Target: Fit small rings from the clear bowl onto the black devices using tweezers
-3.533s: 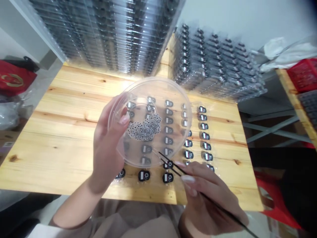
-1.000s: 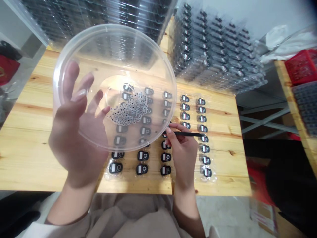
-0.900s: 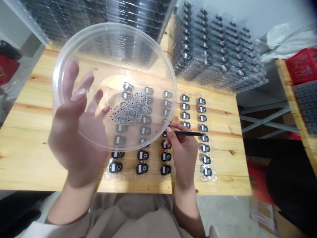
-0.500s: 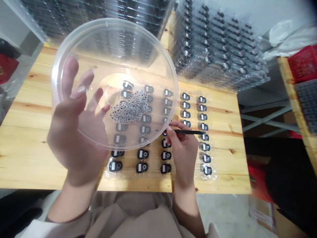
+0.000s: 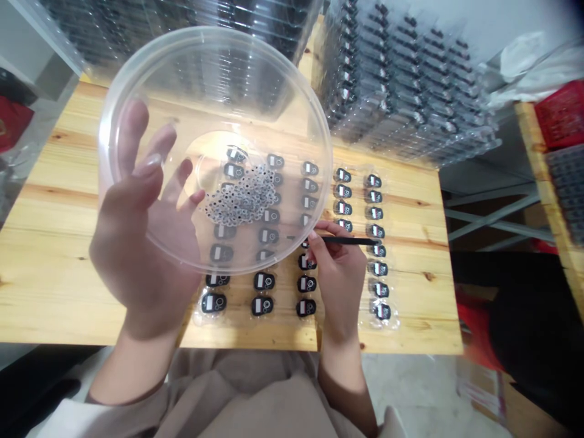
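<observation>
My left hand (image 5: pixel 146 261) holds up a clear round plastic tub (image 5: pixel 214 36), fingers spread under and around its left side. Many small grey ring-like parts (image 5: pixel 239 198) lie heaped inside it. Between the thumb and fingers of my right hand (image 5: pixel 337 274) is a slim black tool, seemingly tweezers (image 5: pixel 349 241), pointing left; its tip lies behind or near the tub's lower right wall. Below both hands, a clear plastic tray (image 5: pixel 392 325) carries rows of small black key-fob-like devices (image 5: pixel 262 305) with white patches. Some of them show through the tub.
A wooden table (image 5: pixel 55 255) bears the tray. Tall stacks of filled clear trays (image 5: pixel 406 91) rise at the back right, and more trays (image 5: pixel 91 36) at the back left. On the right are a red basket (image 5: pixel 561 115) and another wooden surface.
The tub and my left hand have shifted slightly right and up in the view. My right hand keeps its hold on the black tool, almost unmoved.
</observation>
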